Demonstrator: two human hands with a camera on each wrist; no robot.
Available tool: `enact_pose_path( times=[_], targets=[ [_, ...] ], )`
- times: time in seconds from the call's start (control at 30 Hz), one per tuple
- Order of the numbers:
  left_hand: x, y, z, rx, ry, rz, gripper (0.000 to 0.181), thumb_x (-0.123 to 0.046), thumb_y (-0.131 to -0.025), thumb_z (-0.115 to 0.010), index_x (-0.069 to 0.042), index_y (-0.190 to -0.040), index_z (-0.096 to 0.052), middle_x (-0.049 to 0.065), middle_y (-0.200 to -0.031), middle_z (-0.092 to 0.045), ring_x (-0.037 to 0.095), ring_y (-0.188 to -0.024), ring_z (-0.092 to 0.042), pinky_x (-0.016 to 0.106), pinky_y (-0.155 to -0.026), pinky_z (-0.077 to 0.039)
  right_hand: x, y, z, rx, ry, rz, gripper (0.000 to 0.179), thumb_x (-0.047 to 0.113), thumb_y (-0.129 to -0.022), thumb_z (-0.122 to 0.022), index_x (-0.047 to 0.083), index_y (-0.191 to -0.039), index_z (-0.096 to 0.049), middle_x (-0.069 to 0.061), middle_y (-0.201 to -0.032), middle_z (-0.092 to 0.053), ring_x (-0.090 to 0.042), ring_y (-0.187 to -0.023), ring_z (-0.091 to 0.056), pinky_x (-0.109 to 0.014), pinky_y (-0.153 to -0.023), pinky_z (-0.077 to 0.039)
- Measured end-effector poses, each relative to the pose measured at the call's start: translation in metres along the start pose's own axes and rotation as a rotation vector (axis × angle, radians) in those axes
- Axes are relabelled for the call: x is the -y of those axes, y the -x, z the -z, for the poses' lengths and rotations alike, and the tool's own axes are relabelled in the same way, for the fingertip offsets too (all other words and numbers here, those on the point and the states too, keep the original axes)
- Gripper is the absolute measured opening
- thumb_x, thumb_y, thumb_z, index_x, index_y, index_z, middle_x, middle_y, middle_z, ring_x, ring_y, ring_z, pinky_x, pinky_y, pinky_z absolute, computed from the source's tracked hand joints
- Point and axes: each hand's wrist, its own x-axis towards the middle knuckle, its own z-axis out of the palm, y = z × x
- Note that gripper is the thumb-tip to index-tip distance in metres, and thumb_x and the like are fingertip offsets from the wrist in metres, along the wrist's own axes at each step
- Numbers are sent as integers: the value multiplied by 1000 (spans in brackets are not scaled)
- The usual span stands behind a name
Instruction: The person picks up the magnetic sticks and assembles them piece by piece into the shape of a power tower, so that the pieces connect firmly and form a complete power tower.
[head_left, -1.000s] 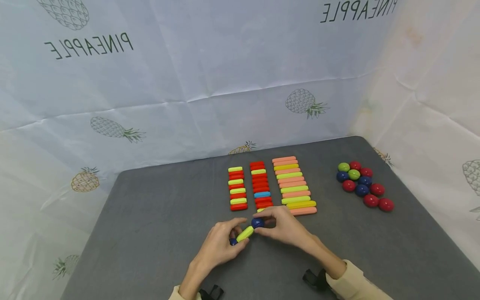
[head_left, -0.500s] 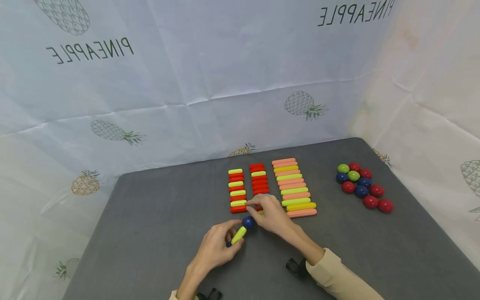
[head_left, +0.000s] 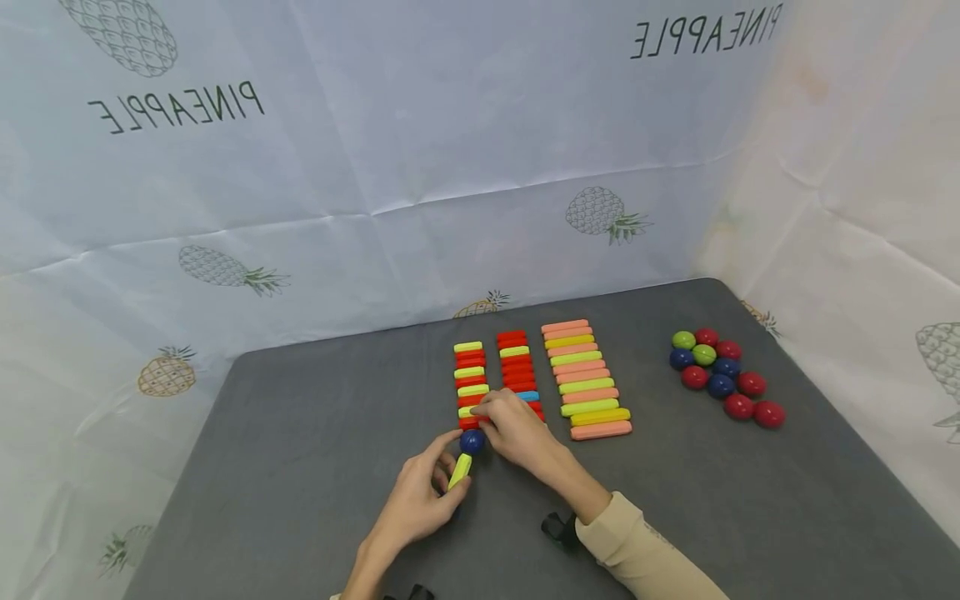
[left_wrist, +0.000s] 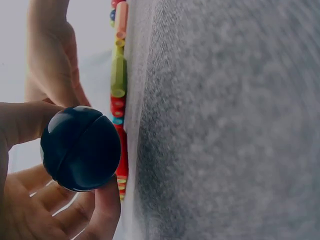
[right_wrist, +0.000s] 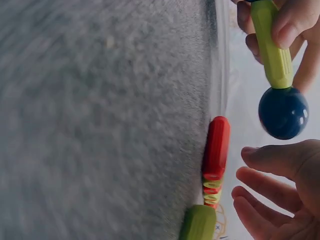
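My left hand (head_left: pixel 422 493) pinches a yellow-green ridged rod (right_wrist: pixel 272 47) with a dark blue ball (right_wrist: pixel 284 114) on its far end. Another dark blue ball (left_wrist: pixel 80 149) fills the near end in the left wrist view. The joined piece is held above the table. Just right of the far ball, my right hand (head_left: pixel 517 427) reaches over the front of the left column of short red and yellow-green rods (head_left: pixel 470 375). In the right wrist view its thumb and fingers are apart with nothing between them; a red rod (right_wrist: pixel 216 147) lies beyond them.
A middle column of mostly red rods (head_left: pixel 516 360) and a right column of longer pink, yellow and green rods (head_left: pixel 581 375) lie on the dark grey table (head_left: pixel 315 450). Several red, blue and green balls (head_left: pixel 722 386) cluster at the right. A pineapple-print cloth (head_left: pixel 420 125) hangs behind.
My right hand has let go of the blue ball and moved left, from the middle column to the left column's front. My left hand has shifted slightly left and down with the rod and balls.
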Motion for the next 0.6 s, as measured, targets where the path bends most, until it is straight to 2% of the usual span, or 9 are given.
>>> enact_pose_path(
  times=[0.23,0.43,0.5,0.6],
  targets=[
    [2,0,3,-4,31,33,58,-10,-89,-77,-10,-142,-55,2,-87,-67,0,-59,-56,20,-54,-49,3,-3,-6,25,46,-16,13,-5,-89,-71,2,-97,-79,-10,-90,-75,-24,-81,-66,-39,-84,-59],
    [3,0,5,-26,33,47,59,-8,-88,-78,-9,-142,-55,2,-87,-66,0,-59,-56,19,-57,-49,7,-5,-9,41,109,-49,14,1,-87,-77,2,-100,-80,-8,-86,-69,-22,-80,-60,-33,-78,-57],
    [3,0,5,-31,36,48,59,-8,-88,-78,-8,-142,-54,2,-87,-66,0,-59,-56,19,-57,-49,7,-5,-11,38,137,-57,16,3,-85,-81,1,-100,-80,-9,-86,-68,-22,-81,-60,-36,-85,-58],
    [3,-1,6,-38,34,47,60,-8,-88,-78,-9,-143,-54,2,-86,-66,0,-58,-56,19,-56,-48,7,-5,-13,27,170,-64,14,4,-83,-83,2,-96,-80,-8,-85,-66,-21,-78,-58,-36,-87,-56]
  ],
)
